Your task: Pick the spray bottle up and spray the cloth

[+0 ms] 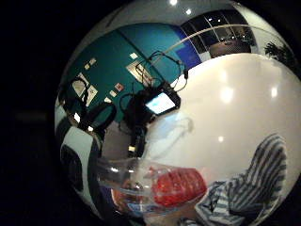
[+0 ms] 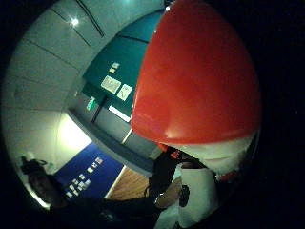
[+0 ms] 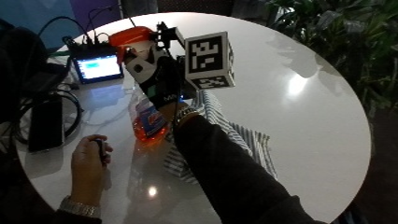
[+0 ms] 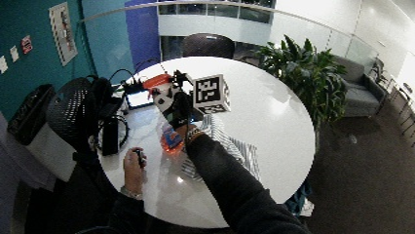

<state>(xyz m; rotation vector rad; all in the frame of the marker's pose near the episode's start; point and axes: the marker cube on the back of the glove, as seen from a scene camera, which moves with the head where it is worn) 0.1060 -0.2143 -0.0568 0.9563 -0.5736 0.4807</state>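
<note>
Gripping the spray bottle (image 3: 144,95) just below its orange-red head, the gloved right hand (image 3: 157,77) has its fingers curled round the neck, left of centre in the upper half of the outside view. Whether the bottle's base is touching the white round table (image 3: 298,93) or raised just off it cannot be told. Its clear body shows orange liquid pooled low, with a blue and red label above. The thumb side palm view is almost filled by the red cap, so the head sits right against the palm.

Immediately to the right of the bottle, running toward the lower centre of the outside view, lies the striped cloth (image 3: 245,135), rumpled and partly hidden under the sleeve.

By my judgement the bottle is light, being only part full, and its weight sits low, so a hold at the neck should keep it hanging upright. Smooth plastic could slip or give under a squeeze on the body; the neck, stiffer and narrower, with a finger free for the trigger, looks the better place. Soft and limp, the cloth may shift if touched.
</note>
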